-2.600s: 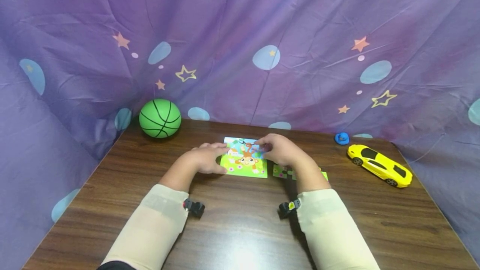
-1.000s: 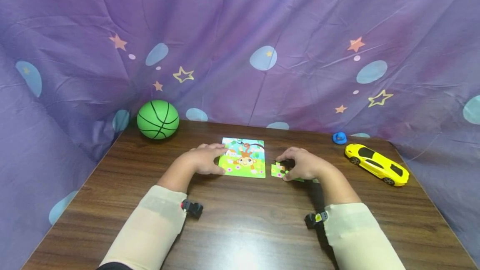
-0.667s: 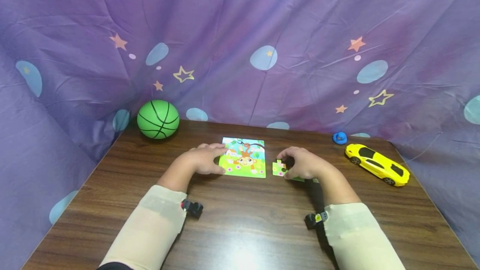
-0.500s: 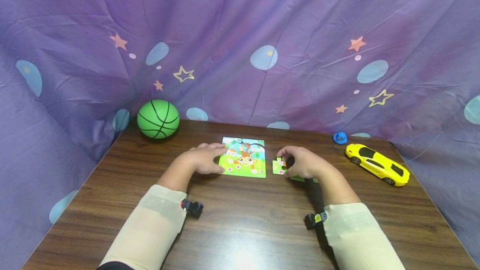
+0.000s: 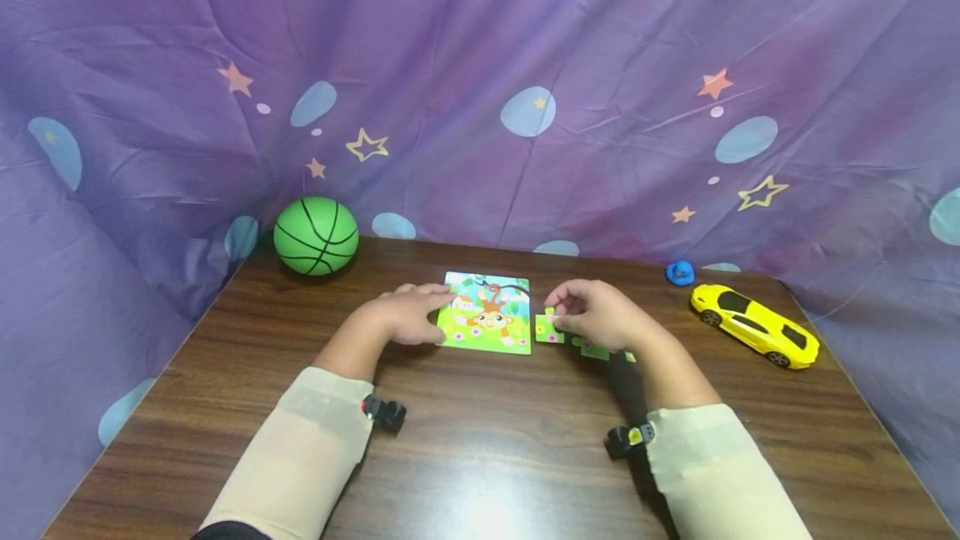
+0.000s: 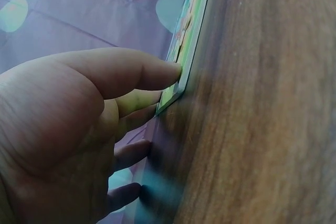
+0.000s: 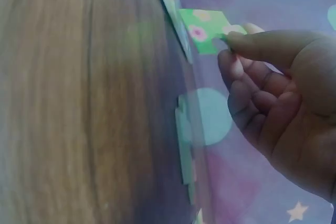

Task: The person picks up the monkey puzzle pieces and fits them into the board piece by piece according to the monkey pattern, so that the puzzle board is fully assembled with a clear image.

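Observation:
The monkey picture board (image 5: 487, 315) lies flat on the table. My left hand (image 5: 401, 315) rests at its left edge, and the left wrist view shows the thumb of that hand (image 6: 58, 103) on the board's corner (image 6: 176, 90). Between thumb and fingertips my right hand (image 5: 603, 315) pinches a green puzzle piece (image 5: 548, 330) just right of the board. In the right wrist view the piece (image 7: 202, 31), with a pink flower on it, is held clear of the table by the right hand (image 7: 283, 82). More green pieces (image 5: 595, 350) lie under the right hand, partly hidden.
A green ball (image 5: 316, 236) sits at the table's back left. At the right are a blue toy duck (image 5: 680, 273) and a yellow toy car (image 5: 753, 326). A purple curtain (image 5: 450, 40) hangs behind the wooden table (image 5: 435, 457).
My right hand has moved from the board to the pieces at the right, and has now lifted one piece and shifted it slightly left. The left hand stays at the board's edge.

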Demonstrator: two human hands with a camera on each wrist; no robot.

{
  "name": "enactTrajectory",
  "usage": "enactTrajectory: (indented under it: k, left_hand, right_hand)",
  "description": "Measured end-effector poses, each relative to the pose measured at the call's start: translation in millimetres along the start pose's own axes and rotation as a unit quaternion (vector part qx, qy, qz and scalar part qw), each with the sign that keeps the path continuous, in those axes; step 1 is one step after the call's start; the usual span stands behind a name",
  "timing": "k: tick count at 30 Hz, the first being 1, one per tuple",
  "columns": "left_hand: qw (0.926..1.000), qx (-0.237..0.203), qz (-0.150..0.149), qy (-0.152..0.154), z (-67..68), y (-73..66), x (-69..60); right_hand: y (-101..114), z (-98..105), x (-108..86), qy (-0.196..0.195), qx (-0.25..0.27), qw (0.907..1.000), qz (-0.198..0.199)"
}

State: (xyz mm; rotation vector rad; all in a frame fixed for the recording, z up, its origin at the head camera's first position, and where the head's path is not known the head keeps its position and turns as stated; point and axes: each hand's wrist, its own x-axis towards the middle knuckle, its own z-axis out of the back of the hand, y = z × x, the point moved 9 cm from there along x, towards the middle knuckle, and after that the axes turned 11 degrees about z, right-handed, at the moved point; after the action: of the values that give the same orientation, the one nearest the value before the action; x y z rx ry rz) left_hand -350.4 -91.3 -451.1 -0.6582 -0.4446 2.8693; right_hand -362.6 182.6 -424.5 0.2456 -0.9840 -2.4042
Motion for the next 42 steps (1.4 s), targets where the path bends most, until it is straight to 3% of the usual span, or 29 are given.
enactTrajectory:
  k: [9,19,24,35,42]
  left_hand:
    - [1.0,0.004,-0.003,-0.002,-0.1,0.6,0.6]
    - [1.0,0.004,-0.002,0.001,0.2,0.3,-0.5]
    - [0.9999,0.006,-0.009,-0.003,0.9,-0.5,-1.2]
    - [0.9998,0.008,-0.017,-0.001,0.1,-0.3,0.2]
    - [0.9998,0.007,-0.02,-0.003,1.0,-0.2,0.0]
  right_hand:
    - [34.0,-10.7,13.4,-0.025,0.022,0.9983,0.047]
    - [65.5,-42.7,46.5,-0.012,0.04,0.9961,0.078]
    - [68.9,-59.0,60.5,-0.001,0.043,0.9967,0.068]
    - [70.2,-75.2,75.5,0.008,0.072,0.9964,0.044]
    - [62.9,-87.7,78.1,0.02,0.04,0.9983,0.038]
